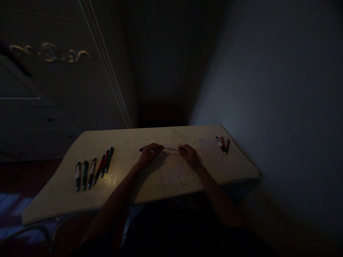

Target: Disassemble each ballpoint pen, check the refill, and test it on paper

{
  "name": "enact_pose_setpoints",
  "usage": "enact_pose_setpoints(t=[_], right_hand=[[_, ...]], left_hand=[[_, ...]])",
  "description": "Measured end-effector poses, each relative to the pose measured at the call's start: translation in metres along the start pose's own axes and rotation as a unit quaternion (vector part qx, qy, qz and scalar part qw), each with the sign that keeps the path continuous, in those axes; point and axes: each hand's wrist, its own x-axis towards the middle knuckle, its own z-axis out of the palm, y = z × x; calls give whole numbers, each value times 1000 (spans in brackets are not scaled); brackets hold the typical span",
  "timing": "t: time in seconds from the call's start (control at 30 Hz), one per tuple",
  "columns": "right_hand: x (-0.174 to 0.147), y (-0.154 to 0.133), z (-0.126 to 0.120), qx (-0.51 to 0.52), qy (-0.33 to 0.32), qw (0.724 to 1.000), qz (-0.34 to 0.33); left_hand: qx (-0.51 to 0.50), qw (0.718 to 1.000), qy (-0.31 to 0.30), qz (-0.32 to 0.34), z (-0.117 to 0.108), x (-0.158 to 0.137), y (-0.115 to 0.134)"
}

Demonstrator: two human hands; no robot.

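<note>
My left hand (pixel 149 154) is closed around a pen (pixel 142 149), whose dark end sticks out on the left of the hand. A thin dark pen refill (pixel 173 149) spans the gap between my hands, and my right hand (pixel 189 156) pinches its right end. Whether the refill's left end touches the pen cannot be made out in the dim light. Both hands are just above the table, over the far part of a written-on sheet of paper (pixel 171 175).
On the left of the pale table (pixel 128 192) lie several pens (pixel 92 172) in a row. Three pens (pixel 223 144) lie at the right edge, near another written sheet (pixel 211 153). A wall (pixel 268 107) stands close on the right, a cabinet (pixel 66 96) on the left.
</note>
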Motion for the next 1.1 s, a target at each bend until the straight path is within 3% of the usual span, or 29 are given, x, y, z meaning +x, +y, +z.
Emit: enact_pose_setpoints(t=[0.53,0.83,1.1], right_hand=[[0,-3,-1,-3,-2,1000,-5],[0,-2,-1,-5,-6,1000,-6],[-2,1,-1,-10,-1,1000,-23]], left_hand=[[9,999,10,-33,0,-2,5],[-19,1000,1,-1,0,-2,8],[-45,997,-11,-68,-1,-2,18]])
